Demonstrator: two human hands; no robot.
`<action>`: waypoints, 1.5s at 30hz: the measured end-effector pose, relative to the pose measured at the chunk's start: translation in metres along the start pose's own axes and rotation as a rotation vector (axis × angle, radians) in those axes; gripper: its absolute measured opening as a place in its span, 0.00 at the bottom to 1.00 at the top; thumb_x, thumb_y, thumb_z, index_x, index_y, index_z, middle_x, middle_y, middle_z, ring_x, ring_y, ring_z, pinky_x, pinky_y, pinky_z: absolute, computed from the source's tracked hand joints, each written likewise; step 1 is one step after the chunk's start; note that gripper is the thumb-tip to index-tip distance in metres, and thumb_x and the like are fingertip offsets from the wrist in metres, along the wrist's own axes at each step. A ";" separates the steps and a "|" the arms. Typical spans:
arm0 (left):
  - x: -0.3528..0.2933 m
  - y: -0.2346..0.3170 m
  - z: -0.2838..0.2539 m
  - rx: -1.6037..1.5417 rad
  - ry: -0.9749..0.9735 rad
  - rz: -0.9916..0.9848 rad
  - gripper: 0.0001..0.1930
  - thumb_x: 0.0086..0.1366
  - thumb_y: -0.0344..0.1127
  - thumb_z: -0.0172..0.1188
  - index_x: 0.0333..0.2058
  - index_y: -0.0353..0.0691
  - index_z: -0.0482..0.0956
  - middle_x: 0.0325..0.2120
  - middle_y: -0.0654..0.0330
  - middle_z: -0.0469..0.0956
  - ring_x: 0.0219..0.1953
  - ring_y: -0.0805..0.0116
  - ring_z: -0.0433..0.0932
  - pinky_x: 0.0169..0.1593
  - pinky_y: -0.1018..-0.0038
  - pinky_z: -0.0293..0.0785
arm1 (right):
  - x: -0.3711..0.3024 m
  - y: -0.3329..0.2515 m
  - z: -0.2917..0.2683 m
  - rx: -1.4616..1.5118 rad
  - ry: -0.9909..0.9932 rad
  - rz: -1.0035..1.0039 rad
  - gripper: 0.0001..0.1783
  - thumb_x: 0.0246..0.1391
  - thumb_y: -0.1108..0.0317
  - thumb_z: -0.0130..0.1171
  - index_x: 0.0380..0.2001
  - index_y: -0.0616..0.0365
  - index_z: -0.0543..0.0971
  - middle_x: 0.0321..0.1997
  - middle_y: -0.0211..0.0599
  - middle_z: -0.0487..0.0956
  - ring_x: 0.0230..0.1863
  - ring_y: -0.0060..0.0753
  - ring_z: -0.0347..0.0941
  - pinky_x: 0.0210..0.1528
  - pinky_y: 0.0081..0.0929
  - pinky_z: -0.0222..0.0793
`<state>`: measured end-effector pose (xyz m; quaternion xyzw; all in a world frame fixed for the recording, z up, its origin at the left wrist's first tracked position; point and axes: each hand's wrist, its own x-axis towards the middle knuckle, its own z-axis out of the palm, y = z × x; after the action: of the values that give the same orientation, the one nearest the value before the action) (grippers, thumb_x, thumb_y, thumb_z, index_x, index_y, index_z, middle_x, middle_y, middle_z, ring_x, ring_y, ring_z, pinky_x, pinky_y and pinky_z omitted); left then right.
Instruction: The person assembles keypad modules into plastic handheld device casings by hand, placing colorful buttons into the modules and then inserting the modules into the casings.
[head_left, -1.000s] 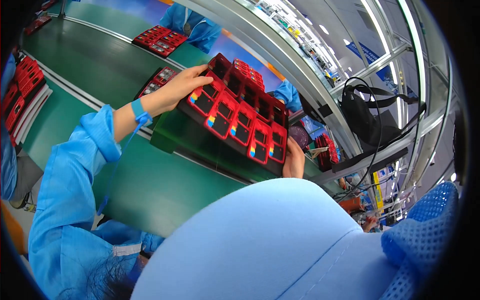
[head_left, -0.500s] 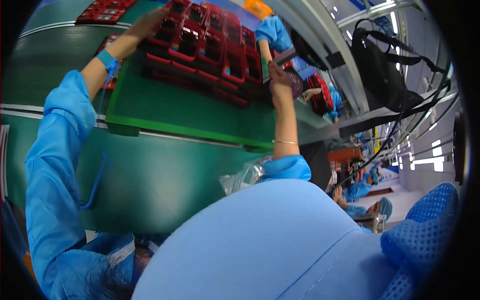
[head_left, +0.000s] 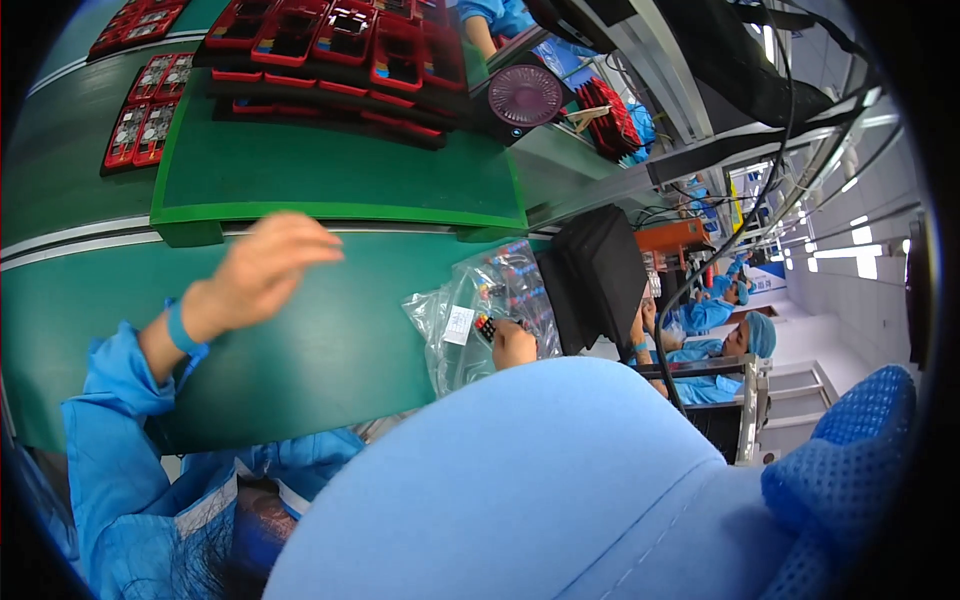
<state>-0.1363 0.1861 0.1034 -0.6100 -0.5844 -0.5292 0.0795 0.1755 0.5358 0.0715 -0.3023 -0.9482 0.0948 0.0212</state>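
My left hand (head_left: 265,270) hovers over the green tabletop (head_left: 310,350), its fingers stretched out with nothing in them. A blue band circles that wrist. At the right, my right hand (head_left: 515,345) is curled over a clear plastic bag (head_left: 440,335) with a white label. Small dark pieces with red and yellow spots (head_left: 486,327) show right by its fingertips. What exactly the fingers grip is hidden. More small red and blue parts (head_left: 525,285) show through the plastic. The cap's brim covers part of my right hand and the forearm.
Stacked black trays of red-framed parts (head_left: 345,45) stand on a green raised platform (head_left: 340,170). Another tray of red frames (head_left: 148,115) lies to the left. A round purple fan (head_left: 525,97) and a black box-like object (head_left: 595,265) stand at the right. Co-workers sit beyond.
Both hands have come back from the stacked trays towards me. My left hand is now above the tabletop, and my right hand has gone from beside the fan to the plastic bag.
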 end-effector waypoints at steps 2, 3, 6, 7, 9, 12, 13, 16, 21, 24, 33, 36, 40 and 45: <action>-0.010 -0.005 0.044 -0.120 -0.133 -0.026 0.20 0.56 0.18 0.54 0.47 0.39 0.82 0.49 0.51 0.80 0.53 0.48 0.77 0.58 0.57 0.75 | 0.007 0.020 0.022 -0.178 0.336 0.026 0.32 0.52 0.82 0.55 0.63 0.57 0.73 0.55 0.56 0.79 0.51 0.60 0.79 0.51 0.45 0.75; -0.015 -0.007 0.063 -0.120 -0.132 -0.026 0.20 0.56 0.18 0.54 0.47 0.39 0.82 0.49 0.51 0.80 0.53 0.48 0.77 0.58 0.57 0.75 | 0.014 0.019 0.023 -0.179 0.337 0.026 0.32 0.52 0.82 0.55 0.63 0.57 0.73 0.55 0.56 0.79 0.51 0.60 0.79 0.51 0.45 0.75; -0.017 -0.008 0.120 -0.210 -0.324 -0.063 0.17 0.61 0.22 0.56 0.49 0.41 0.82 0.56 0.51 0.76 0.58 0.48 0.73 0.61 0.57 0.72 | 0.042 0.013 0.013 -0.205 0.664 -0.187 0.40 0.54 0.82 0.56 0.71 0.53 0.63 0.59 0.57 0.77 0.50 0.58 0.79 0.51 0.43 0.76; -0.010 -0.008 0.144 -0.243 -0.376 -0.133 0.16 0.64 0.27 0.57 0.51 0.41 0.82 0.61 0.48 0.72 0.61 0.47 0.70 0.63 0.55 0.70 | 0.045 0.012 0.007 -0.047 0.592 -0.149 0.41 0.54 0.83 0.56 0.72 0.53 0.61 0.61 0.57 0.76 0.51 0.56 0.80 0.52 0.41 0.76; 0.004 -0.013 0.191 -0.275 -0.422 -0.209 0.16 0.67 0.31 0.58 0.52 0.42 0.82 0.65 0.46 0.67 0.64 0.47 0.67 0.65 0.53 0.67 | 0.050 0.001 -0.005 0.109 0.516 -0.119 0.43 0.55 0.83 0.56 0.73 0.52 0.58 0.62 0.58 0.75 0.53 0.54 0.80 0.53 0.38 0.76; 0.025 -0.013 0.241 -0.295 -0.349 -0.349 0.19 0.70 0.39 0.58 0.58 0.44 0.79 0.69 0.38 0.59 0.68 0.43 0.63 0.69 0.50 0.60 | 0.056 -0.021 -0.018 0.319 0.350 0.006 0.40 0.58 0.82 0.52 0.74 0.56 0.57 0.59 0.60 0.77 0.59 0.62 0.75 0.61 0.43 0.70; 0.037 -0.013 0.251 -0.212 -0.406 -0.393 0.22 0.69 0.40 0.59 0.60 0.42 0.77 0.68 0.35 0.59 0.68 0.42 0.62 0.70 0.49 0.58 | 0.060 -0.020 -0.018 0.344 0.384 -0.059 0.39 0.57 0.83 0.51 0.72 0.56 0.59 0.58 0.59 0.78 0.58 0.61 0.76 0.60 0.43 0.71; 0.040 -0.032 0.284 -0.165 -0.490 -0.459 0.26 0.67 0.38 0.61 0.62 0.37 0.73 0.67 0.33 0.61 0.69 0.41 0.62 0.71 0.49 0.57 | 0.065 -0.006 -0.013 0.299 0.420 -0.152 0.33 0.55 0.85 0.51 0.65 0.58 0.64 0.57 0.55 0.79 0.56 0.52 0.78 0.56 0.38 0.74; 0.039 -0.057 0.309 -0.292 -0.286 -0.441 0.31 0.59 0.21 0.53 0.63 0.26 0.67 0.65 0.38 0.65 0.67 0.44 0.66 0.69 0.62 0.64 | 0.069 0.006 -0.005 0.362 0.362 -0.204 0.15 0.51 0.88 0.50 0.41 0.62 0.73 0.51 0.47 0.84 0.55 0.48 0.81 0.54 0.36 0.75; 0.044 -0.051 0.304 -0.308 -0.212 -0.435 0.31 0.57 0.18 0.51 0.62 0.23 0.67 0.64 0.38 0.67 0.65 0.46 0.69 0.68 0.61 0.67 | 0.075 0.016 0.013 0.203 0.354 -0.228 0.15 0.51 0.84 0.55 0.44 0.64 0.77 0.51 0.51 0.82 0.52 0.56 0.80 0.54 0.43 0.75; 0.037 -0.046 0.302 -0.348 -0.230 -0.444 0.33 0.57 0.14 0.46 0.65 0.26 0.66 0.62 0.37 0.70 0.62 0.41 0.71 0.65 0.60 0.69 | 0.124 0.027 0.055 -0.284 0.505 -0.139 0.29 0.49 0.72 0.65 0.52 0.79 0.70 0.54 0.66 0.74 0.54 0.66 0.71 0.59 0.49 0.68; 0.031 -0.045 0.304 -0.342 -0.261 -0.449 0.34 0.55 0.13 0.46 0.64 0.27 0.67 0.61 0.38 0.71 0.62 0.42 0.72 0.65 0.59 0.69 | 0.141 0.052 0.070 -0.410 0.667 -0.179 0.31 0.42 0.63 0.70 0.46 0.73 0.72 0.46 0.61 0.75 0.49 0.65 0.73 0.52 0.53 0.69; 0.036 -0.041 0.306 -0.359 -0.304 -0.438 0.36 0.54 0.13 0.46 0.65 0.29 0.67 0.62 0.41 0.71 0.63 0.45 0.71 0.65 0.60 0.68 | 0.157 0.059 0.063 -0.376 0.512 0.168 0.29 0.44 0.53 0.70 0.41 0.65 0.75 0.44 0.56 0.78 0.47 0.62 0.75 0.49 0.53 0.71; 0.026 -0.050 0.319 -0.397 -0.254 -0.394 0.36 0.55 0.15 0.53 0.66 0.31 0.66 0.61 0.41 0.72 0.58 0.42 0.74 0.60 0.59 0.72 | 0.162 0.061 0.065 -0.317 0.456 0.271 0.39 0.37 0.43 0.75 0.45 0.62 0.77 0.51 0.57 0.76 0.57 0.64 0.69 0.55 0.57 0.68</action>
<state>-0.0059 0.4459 -0.0402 -0.5499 -0.5819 -0.5577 -0.2192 0.0714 0.6673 -0.0065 -0.4389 -0.8731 -0.1227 0.1733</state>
